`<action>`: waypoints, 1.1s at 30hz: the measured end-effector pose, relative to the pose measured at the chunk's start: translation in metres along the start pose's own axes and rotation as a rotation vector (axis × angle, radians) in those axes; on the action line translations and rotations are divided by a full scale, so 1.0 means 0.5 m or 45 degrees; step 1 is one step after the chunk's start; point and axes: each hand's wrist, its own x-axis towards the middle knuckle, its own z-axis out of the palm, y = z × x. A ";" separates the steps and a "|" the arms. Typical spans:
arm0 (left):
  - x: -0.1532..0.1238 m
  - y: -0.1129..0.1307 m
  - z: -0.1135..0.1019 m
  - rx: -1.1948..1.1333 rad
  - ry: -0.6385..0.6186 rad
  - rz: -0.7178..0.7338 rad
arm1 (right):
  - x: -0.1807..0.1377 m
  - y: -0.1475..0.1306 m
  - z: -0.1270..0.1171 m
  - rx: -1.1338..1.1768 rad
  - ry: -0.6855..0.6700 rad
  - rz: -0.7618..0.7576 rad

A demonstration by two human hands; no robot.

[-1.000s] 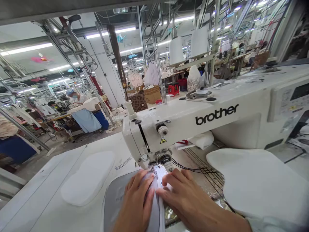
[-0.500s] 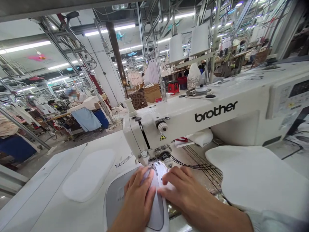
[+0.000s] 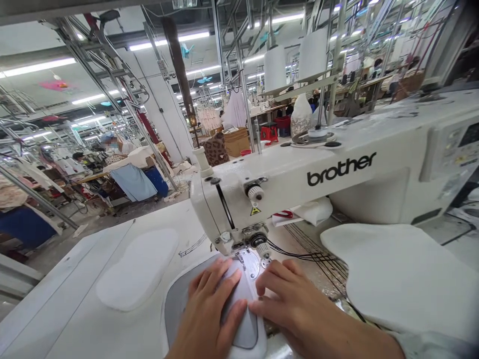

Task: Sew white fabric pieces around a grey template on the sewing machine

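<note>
A flat grey fabric piece with a white border (image 3: 175, 299) lies on the sewing machine bed, its upper end at the presser foot (image 3: 241, 260). My left hand (image 3: 213, 309) rests flat on it, fingers stretched forward and slightly apart, the tips just left of the foot. At the piece's right edge, my right hand (image 3: 288, 299) has its fingers curled, with thumb and forefinger close together on the border. The white sewing machine (image 3: 277, 184) stands over the work, its lamp lighting the needle area. My left palm covers part of the grey surface.
A white cut piece (image 3: 136, 269) lies on the table at left, and a larger white piece (image 3: 404, 269) at right. Black threads (image 3: 299, 252) run beside the machine bed. Thread cones (image 3: 275, 70) stand behind the machine. A person (image 3: 116, 144) sits far left.
The view has shifted slightly. Both hands and the grey piece keep nearly the same place at the foot; my right hand sits a little further right and lower in view.
</note>
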 end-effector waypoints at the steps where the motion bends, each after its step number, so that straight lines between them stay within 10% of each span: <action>1: 0.002 0.001 -0.001 -0.001 0.020 -0.011 | 0.000 0.002 0.003 0.004 -0.012 0.019; 19: 0.048 -0.019 0.012 -0.092 0.056 -0.222 | 0.015 0.028 0.029 -0.018 0.066 0.133; 33: 0.039 -0.023 -0.004 -0.462 0.121 0.096 | 0.011 0.024 0.020 0.046 -0.099 0.060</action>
